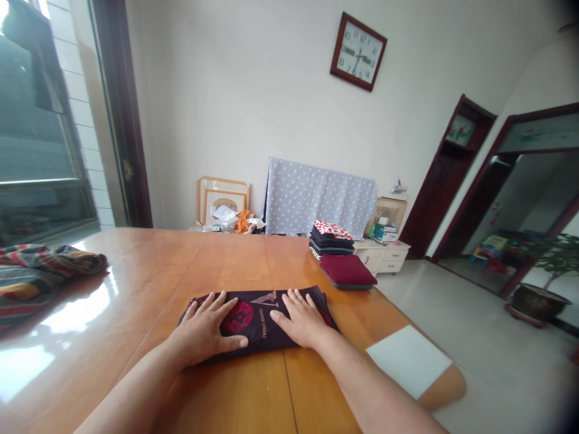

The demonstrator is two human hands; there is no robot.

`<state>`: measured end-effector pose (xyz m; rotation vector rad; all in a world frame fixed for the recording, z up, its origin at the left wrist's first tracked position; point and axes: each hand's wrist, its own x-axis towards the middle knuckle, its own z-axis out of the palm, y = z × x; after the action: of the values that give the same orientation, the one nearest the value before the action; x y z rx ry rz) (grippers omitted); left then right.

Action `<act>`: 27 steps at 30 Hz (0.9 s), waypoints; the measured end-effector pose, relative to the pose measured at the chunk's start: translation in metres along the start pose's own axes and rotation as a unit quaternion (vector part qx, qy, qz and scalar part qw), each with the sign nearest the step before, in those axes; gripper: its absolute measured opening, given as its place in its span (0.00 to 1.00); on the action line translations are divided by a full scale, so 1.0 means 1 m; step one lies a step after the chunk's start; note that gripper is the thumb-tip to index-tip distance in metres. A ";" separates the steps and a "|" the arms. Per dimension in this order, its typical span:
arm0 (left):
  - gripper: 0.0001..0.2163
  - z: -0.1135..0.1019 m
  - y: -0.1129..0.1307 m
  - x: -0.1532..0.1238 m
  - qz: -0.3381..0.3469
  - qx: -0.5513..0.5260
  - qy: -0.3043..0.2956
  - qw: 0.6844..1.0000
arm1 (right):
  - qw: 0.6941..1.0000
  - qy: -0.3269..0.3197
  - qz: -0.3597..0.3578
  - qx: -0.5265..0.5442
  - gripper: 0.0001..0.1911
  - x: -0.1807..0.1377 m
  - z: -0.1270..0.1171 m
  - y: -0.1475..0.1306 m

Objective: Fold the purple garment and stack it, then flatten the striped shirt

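Observation:
A dark folded garment (257, 322) with a red round print and pale lettering lies flat on the wooden table (221, 398) in front of me. My left hand (205, 328) rests on its left part, fingers spread and thumb pointing right. On its right part lies my right hand (301, 319), palm down with the fingers stretched out. Both hands press on the cloth without gripping it. The garment's underside and the parts beneath my palms are hidden.
Folded clothes (332, 238) are stacked at the table's far right, with a folded maroon garment (348, 271) before them. A striped cloth (43, 274) lies at the left. A pale sheet (409, 361) is near the right edge. Beyond stands a white cabinet (380, 258).

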<state>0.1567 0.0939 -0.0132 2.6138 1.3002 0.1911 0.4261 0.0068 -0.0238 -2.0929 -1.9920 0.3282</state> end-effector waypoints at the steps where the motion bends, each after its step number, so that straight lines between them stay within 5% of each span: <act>1: 0.50 0.000 -0.001 0.000 -0.001 -0.002 -0.001 1.000 | 1.000 -0.002 0.016 -0.004 0.47 -0.001 -0.001 0.011; 6: 0.51 0.000 -0.001 0.000 0.001 -0.008 -0.006 1.000 | 0.994 -0.005 0.104 -0.020 0.46 -0.001 -0.006 0.048; 13: 0.52 -0.005 0.004 -0.004 -0.005 -0.019 -0.014 1.000 | 0.991 -0.030 0.124 -0.038 0.46 0.007 -0.011 0.051; 17: 0.52 -0.006 0.005 -0.006 -0.002 -0.022 -0.016 1.000 | 0.993 0.041 0.106 -0.033 0.44 0.017 -0.021 0.021; 21: 0.53 -0.007 0.004 -0.007 -0.002 -0.024 -0.014 1.000 | 0.997 0.063 -0.027 0.022 0.41 0.028 -0.018 -0.034; 27: 0.51 -0.012 0.005 -0.012 0.010 -0.036 -0.017 0.999 | 0.998 -0.018 -0.056 0.030 0.46 0.035 0.013 -0.067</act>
<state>0.1504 0.0833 -0.0003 2.5592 1.2325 0.1913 0.3599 0.0452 -0.0151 -1.9441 -2.0832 0.4031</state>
